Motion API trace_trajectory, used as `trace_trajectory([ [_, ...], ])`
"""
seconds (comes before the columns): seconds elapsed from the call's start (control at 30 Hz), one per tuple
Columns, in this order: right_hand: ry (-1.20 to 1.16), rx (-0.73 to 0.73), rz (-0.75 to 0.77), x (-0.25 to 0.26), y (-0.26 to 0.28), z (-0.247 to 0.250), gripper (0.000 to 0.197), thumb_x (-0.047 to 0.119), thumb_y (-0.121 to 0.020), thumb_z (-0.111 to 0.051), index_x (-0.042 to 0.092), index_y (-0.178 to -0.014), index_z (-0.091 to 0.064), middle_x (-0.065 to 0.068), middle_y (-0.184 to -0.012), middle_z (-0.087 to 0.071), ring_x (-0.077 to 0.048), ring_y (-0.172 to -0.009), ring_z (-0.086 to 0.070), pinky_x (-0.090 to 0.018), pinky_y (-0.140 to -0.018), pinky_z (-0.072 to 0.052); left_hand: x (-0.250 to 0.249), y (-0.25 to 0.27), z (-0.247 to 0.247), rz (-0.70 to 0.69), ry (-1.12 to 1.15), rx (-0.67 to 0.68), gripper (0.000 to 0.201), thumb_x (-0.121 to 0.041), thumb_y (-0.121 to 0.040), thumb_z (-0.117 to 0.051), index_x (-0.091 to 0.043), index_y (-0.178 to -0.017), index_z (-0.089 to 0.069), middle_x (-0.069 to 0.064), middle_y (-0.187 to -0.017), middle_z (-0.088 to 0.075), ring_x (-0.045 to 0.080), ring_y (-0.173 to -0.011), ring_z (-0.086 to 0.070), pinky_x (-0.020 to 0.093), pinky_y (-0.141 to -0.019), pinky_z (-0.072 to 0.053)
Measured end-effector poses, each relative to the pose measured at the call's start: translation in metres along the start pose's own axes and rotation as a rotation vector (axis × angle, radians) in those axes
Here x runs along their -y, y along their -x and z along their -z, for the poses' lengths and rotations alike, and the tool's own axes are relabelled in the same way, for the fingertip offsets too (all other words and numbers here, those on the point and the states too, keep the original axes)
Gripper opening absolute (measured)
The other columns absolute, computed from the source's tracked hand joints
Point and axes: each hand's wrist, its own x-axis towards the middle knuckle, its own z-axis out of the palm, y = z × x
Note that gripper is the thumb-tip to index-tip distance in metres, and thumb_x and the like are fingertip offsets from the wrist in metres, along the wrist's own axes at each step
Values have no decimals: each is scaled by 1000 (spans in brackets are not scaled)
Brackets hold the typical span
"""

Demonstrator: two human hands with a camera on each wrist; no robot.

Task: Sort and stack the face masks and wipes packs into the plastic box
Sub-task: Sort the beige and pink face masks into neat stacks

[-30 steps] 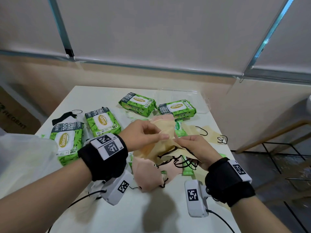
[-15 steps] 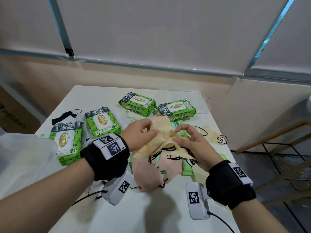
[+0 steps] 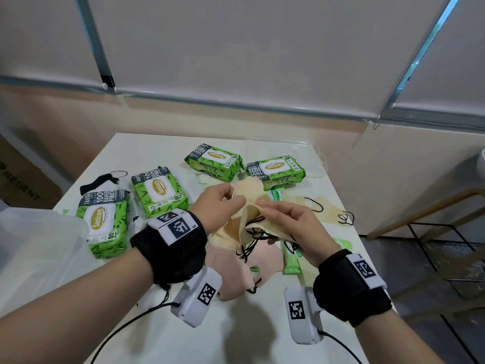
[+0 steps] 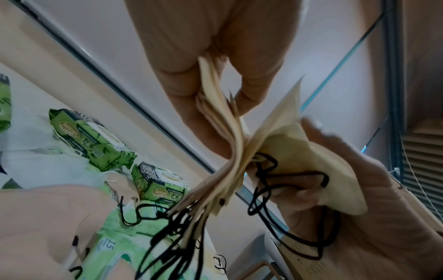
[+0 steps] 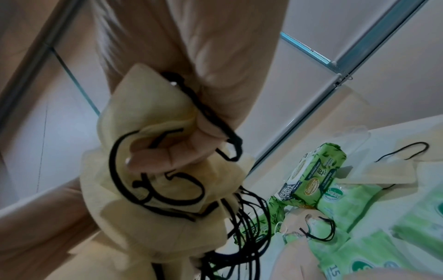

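Above the white table (image 3: 147,334), the left hand (image 3: 219,203) pinches a fanned stack of beige masks (image 3: 240,224). The right hand (image 3: 294,227) grips one yellowish mask (image 5: 148,170), fingers curled, seemingly through its tangled black ear loops (image 4: 182,233).

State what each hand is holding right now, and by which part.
The left hand pinches a stack of beige face masks at its upper edge. The right hand pinches one beige mask by its edge, ear loops hanging.

White table (image 3: 147,337), green wipes packs (image 3: 160,191), loose masks (image 3: 244,269)
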Motion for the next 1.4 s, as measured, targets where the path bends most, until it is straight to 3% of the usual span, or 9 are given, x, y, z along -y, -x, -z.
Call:
trace_trajectory([
  [0.13,71,-17,22,-1,0,-2,47,0,-58,-87,13,-100,-71,-4,-85,-72,-15,-66,-65,-23,-55,-52,1,0,-1,25,27,6,38,-37,-64,-58,-3,-80,-58,9,-68,-52,18,-62,-47,32,-64,-39],
  [0.27,107,-132,71,-5,-3,-7,22,-4,-71,-77,9,-87,-72,3,-69,-68,-11,-62,-61,-23,-59,-52,3,0,-2,5,26,25,37,-27,-79,-72,6,-84,-57,10,-67,-52,19,-62,-46,32,-63,-38],
  [0.47,22,-164,10,-7,-4,5,1,0,-78,-71,0,-77,-70,-13,-75,-66,-20,-71,-62,-27,-69,-51,-1,1,8,-9,-17,9,25,-29,-64,-69,-11,-65,-51,6,-60,-48,18,-57,-44,30,-57,-36],
  [0.53,-12,-156,-46,-5,-3,8,13,1,-83,-66,4,-71,-68,-14,-76,-66,-22,-71,-62,-28,-68,-51,-4,0,12,6,-27,-2,20,-28,-58,-63,-14,-62,-49,4,-58,-48,18,-55,-43,28,-55,-35],
  [0.73,-140,-76,-208,4,1,12,15,4,-92,-50,1,-87,-64,-10,-67,-69,-19,-51,-66,-22,-45,-51,-2,-2,19,30,-41,5,24,-14,-67,-66,-14,-58,-44,3,-54,-43,17,-48,-36,21,-47,-29],
  [0.87,-246,-87,-196,4,4,13,24,12,-95,-44,4,-83,-64,-6,-65,-70,-15,-53,-66,-22,-50,-53,-1,-1,22,38,-76,17,23,-19,-59,-62,-16,-56,-40,0,-52,-39,16,-48,-34,21,-47,-28],
  [1.13,-360,-180,-129,-3,1,16,14,-2,-94,-46,2,-93,-60,-5,-68,-73,-15,-57,-69,-23,-57,-57,2,-6,26,93,44,13,36,7,-79,-63,-20,-79,-40,11,-73,-59,26,-65,-56,37,-65,-46],
  [1.3,-328,-134,-79,0,4,22,23,-3,-69,-63,5,-91,-63,-1,-68,-72,-10,-57,-67,-17,-54,-53,5,-6,34,-17,-33,15,36,12,-77,-61,-19,-65,-49,0,-62,-48,17,-61,-42,25,-63,-39],
  [1.4,-305,-214,-103,-3,-1,25,16,-3,-86,-59,-4,-102,-62,-8,-71,-72,-16,-59,-68,-21,-58,-56,8,-8,39,13,-90,3,43,14,-78,-55,-20,-52,-62,-9,-51,-58,12,-58,-50,22,-64,-42],
])
